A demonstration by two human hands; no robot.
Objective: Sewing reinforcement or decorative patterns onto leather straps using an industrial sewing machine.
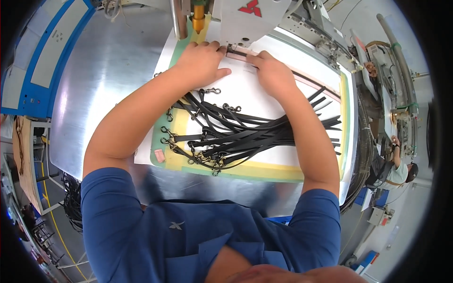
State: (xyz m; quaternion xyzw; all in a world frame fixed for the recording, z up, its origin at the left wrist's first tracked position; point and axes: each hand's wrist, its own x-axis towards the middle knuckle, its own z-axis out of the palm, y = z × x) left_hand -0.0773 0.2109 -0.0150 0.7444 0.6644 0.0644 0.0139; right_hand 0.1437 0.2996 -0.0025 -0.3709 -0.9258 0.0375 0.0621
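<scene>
Both hands are up at the sewing machine head [250,21], the white housing at the far edge of the bench [108,80], and everything here is best placed from it. The left hand [202,63] lies palm down just in front of the machine head, to its left, fingers spread flat and thumb stretched out to the right, pressing on the white template sheet [264,94]; its grip is open, nothing clasped in it. The right hand [270,70] sits just in front and slightly right of the machine head, fingers reaching forward so that the fingertips [250,55] rest on a pinkish-brown strap [238,51] lying right under the machine's foot; whether the fingers pinch the strap or only press it down I cannot tell. The two hands are near each other, not touching. Nearer the person than the machine head, a loose bundle of black straps [255,134] with metal snap hooks [207,158] fans across the white sheet, hooks to the left, free ends to the right, running under the right forearm. A yellow and green border [264,172] frames the sheet on the shiny metal bench. Far right of the machine head, another person [401,170] bends over their own work.
</scene>
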